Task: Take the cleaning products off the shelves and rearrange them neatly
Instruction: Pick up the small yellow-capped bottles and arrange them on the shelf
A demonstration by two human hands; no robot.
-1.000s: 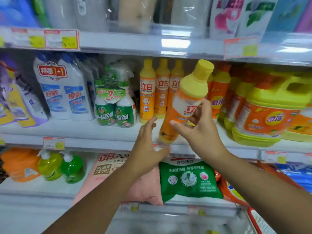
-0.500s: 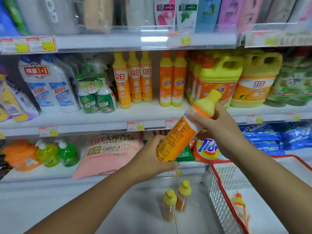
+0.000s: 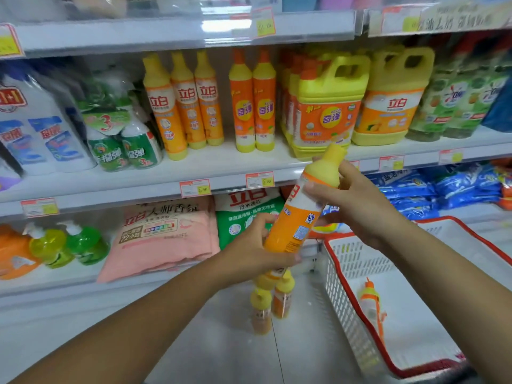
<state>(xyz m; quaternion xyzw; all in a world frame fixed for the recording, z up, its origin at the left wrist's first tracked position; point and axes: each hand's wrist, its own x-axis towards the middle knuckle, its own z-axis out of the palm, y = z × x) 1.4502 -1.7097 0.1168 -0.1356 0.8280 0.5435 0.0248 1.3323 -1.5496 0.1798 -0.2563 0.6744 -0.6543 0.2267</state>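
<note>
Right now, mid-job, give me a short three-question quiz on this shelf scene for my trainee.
1. True or false: the orange dish soap bottle is held by both the left hand and the right hand.
2. How many yellow-capped bottles on the floor stand below the held one? A) none B) two C) five
3. Fill in: the white basket with the red rim sits to the person's ____ side.

Key: 1 true; 2 B; 3 right.
</note>
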